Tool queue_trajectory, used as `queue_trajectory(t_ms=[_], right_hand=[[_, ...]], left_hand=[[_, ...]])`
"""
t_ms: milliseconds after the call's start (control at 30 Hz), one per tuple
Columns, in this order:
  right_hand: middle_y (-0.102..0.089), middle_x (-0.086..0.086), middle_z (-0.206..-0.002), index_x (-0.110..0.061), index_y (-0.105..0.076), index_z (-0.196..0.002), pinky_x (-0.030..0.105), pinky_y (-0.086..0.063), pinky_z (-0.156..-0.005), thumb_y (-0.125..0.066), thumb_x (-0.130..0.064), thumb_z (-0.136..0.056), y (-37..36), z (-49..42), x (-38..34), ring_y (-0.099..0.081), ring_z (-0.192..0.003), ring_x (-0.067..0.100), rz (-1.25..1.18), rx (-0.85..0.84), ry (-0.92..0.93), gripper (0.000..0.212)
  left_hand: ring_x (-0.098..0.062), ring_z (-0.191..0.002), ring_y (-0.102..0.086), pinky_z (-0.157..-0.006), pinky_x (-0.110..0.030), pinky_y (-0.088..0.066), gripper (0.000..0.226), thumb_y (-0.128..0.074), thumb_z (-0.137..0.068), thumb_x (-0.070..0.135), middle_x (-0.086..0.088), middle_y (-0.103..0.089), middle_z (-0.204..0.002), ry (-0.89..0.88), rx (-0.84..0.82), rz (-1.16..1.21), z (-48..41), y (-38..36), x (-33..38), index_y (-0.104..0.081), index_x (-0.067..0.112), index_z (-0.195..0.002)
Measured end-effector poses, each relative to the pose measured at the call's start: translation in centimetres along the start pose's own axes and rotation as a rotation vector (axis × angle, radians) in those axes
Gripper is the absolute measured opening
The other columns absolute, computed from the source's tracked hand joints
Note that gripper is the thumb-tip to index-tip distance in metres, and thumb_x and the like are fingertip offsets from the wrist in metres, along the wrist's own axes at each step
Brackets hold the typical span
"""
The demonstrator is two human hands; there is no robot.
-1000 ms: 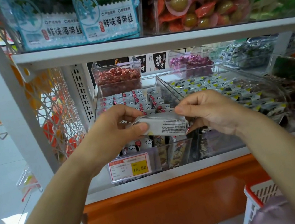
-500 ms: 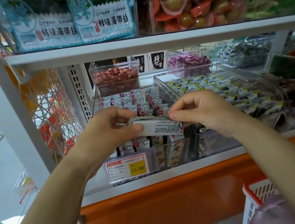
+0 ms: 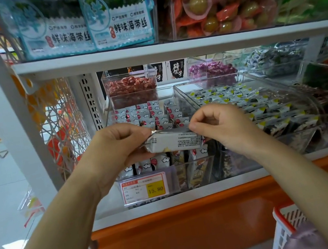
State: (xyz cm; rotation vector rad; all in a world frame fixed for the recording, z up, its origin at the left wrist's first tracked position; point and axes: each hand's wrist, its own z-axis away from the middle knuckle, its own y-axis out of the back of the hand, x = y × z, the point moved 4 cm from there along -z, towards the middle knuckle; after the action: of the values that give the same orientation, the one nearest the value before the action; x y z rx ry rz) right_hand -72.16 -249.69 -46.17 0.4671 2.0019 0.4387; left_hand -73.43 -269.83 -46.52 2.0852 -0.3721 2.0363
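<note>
Just in front of the clear bin, the snack packet hangs pinched at its 9 and 3 o'clock ends by the left grip and right grip; it is likely light, crinkly and slick, so best held by its crimped seams.

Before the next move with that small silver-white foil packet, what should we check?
1. Left hand grips the small silver-white foil packet at its left end: ok.
2. Right hand pinches its right end: ok.
3. Packet lifted off the stock in the clear plastic bin: ok.
4. Printed side faces the camera: ok; text legible: not ok.
5. Seal intact: cannot tell.
6. Red-rimmed white plastic basket in view, lower right: ok; free room inside: cannot tell.
</note>
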Motion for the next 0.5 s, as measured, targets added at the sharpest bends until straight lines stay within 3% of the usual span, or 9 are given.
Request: queue_trajectory(t_ms=[200,300,400,500], right_hand=[[-0.071,-0.004,-0.069,-0.011,-0.068,-0.075,0.020,-0.055,-0.055,-0.064,-0.007,-0.085,-0.65,0.00,0.46,-0.069,-0.066,0.012,-0.218,-0.074,-0.127,0.011],[-0.072,-0.003,-0.070,-0.010,-0.068,-0.075,0.021,-0.056,-0.056,-0.064,-0.006,-0.085,-0.72,0.02,0.51,-0.070,-0.068,0.015,-0.274,-0.077,-0.172,0.011],[-0.072,-0.003,-0.069,-0.008,-0.067,-0.076,0.021,-0.055,-0.055,-0.060,-0.004,-0.086,-1.02,0.15,0.33,-0.070,-0.068,0.014,-0.306,-0.138,-0.167,0.013],[-0.071,-0.004,-0.069,-0.007,-0.067,-0.079,0.020,-0.055,-0.056,-0.058,-0.002,-0.087,-0.90,0.17,0.06,-0.070,-0.068,0.013,-0.319,-0.166,-0.147,0.013]], left_hand=[[-0.027,-0.081,-0.072,-0.065,-0.027,-0.059,0.023,-0.056,-0.089,0.016,-0.016,-0.073,-0.088,0.026,0.146,0.026,-0.26,0.20,-0.48,-0.064,-0.005,-0.084],[-0.015,-0.081,-0.071,-0.068,-0.020,-0.057,0.022,-0.061,-0.082,0.025,-0.004,-0.074,-0.083,-0.045,0.116,-0.090,-0.14,-0.36,-0.22,-0.066,0.005,-0.088],[0.002,-0.064,-0.065,-0.058,-0.009,-0.049,0.014,-0.066,-0.080,0.024,0.011,-0.071,-0.071,-0.128,0.128,-0.287,0.01,-0.41,0.19,-0.068,0.018,-0.093],[0.005,-0.063,-0.062,-0.056,-0.007,-0.046,0.015,-0.066,-0.078,0.023,0.013,-0.070,-0.072,-0.159,0.101,-0.293,-0.02,-0.26,0.51,-0.069,0.021,-0.092]])
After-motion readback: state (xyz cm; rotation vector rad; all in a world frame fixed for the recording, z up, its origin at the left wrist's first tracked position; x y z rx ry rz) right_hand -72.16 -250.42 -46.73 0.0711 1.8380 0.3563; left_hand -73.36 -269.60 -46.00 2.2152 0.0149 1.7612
